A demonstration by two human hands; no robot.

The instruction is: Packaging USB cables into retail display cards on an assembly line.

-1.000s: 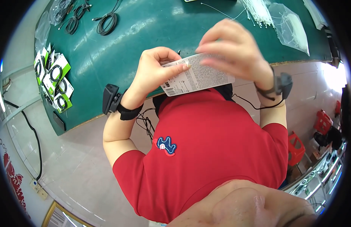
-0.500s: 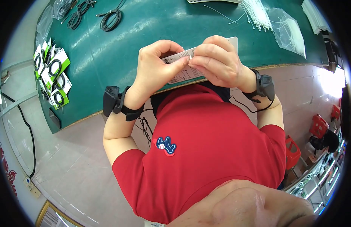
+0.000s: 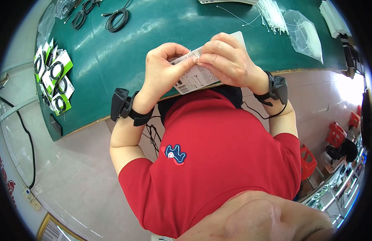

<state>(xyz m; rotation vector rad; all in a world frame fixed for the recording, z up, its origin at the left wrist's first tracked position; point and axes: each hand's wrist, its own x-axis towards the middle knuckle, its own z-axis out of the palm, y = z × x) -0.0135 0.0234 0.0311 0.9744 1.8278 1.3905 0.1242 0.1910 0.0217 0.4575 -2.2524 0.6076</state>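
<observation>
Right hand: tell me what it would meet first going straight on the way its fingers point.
From the right hand, likely the thumb of the left hand, over the printed card; whether they touch is unclear.

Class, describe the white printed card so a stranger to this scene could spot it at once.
Start at the large green table and follow its near edge to the left hand. It grips a flat white card with small dark print, partly covered by the right hand. Unlike the green-and-white cable packages piled farther left, this card is held.
</observation>
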